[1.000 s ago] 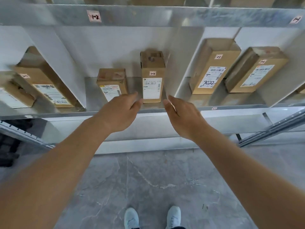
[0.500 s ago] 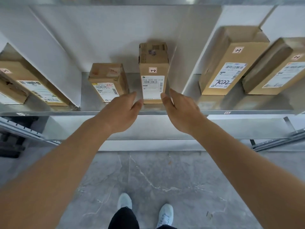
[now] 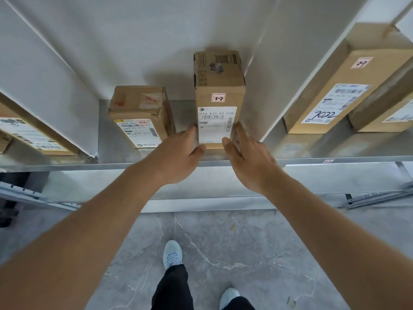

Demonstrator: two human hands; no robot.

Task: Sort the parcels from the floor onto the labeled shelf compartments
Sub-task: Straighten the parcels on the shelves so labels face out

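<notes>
A tall cardboard parcel (image 3: 220, 86) with a pink "2-2" tag and a white shipping label stands upright on the metal shelf (image 3: 223, 162), in the middle compartment beside its right divider. My left hand (image 3: 178, 157) touches the parcel's lower left side, its thumb at the front bottom corner. My right hand (image 3: 248, 157) lies against the lower right side with straight fingers, its thumb on the front face. A shorter parcel (image 3: 139, 113), also tagged 2-2, stands to the left in the same compartment.
The right compartment holds a large leaning parcel (image 3: 339, 86) tagged 2-3, with another behind it. More parcels (image 3: 29, 135) lean in the left compartment. White dividers separate the compartments. Below are the grey marbled floor (image 3: 223, 253) and my feet.
Both hands have moved forward from in front of the shelf edge to the tall parcel's sides. The camera has moved closer to the shelf and tilted down.
</notes>
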